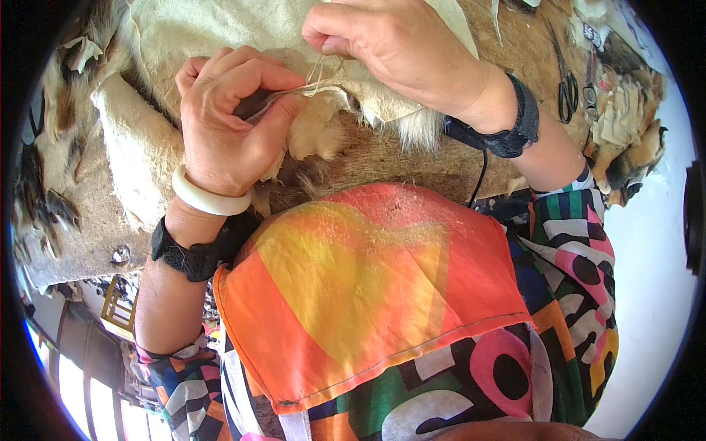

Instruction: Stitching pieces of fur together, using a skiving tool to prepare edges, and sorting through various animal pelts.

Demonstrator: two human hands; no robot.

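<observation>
My left hand (234, 121) pinches the edge of a pale fur hide (220, 29) between thumb and fingers, with tufts of cream fur hanging below that edge. Thin light thread (316, 71) runs up from the pinched edge towards my right hand (393, 51). The right fingers are closed together above the seam, at the thread's upper end; whether a needle is between them is hidden. Most of the hide lies skin side up, spread away from me.
Black-handled scissors (566, 92) and a smaller metal tool (590, 95) lie on the worn brown table (515, 44) at the right. Fur scraps (625, 125) pile at its right edge. A strip of cream fur (136, 140) lies left. An orange-red cloth (368, 287) covers my front.
</observation>
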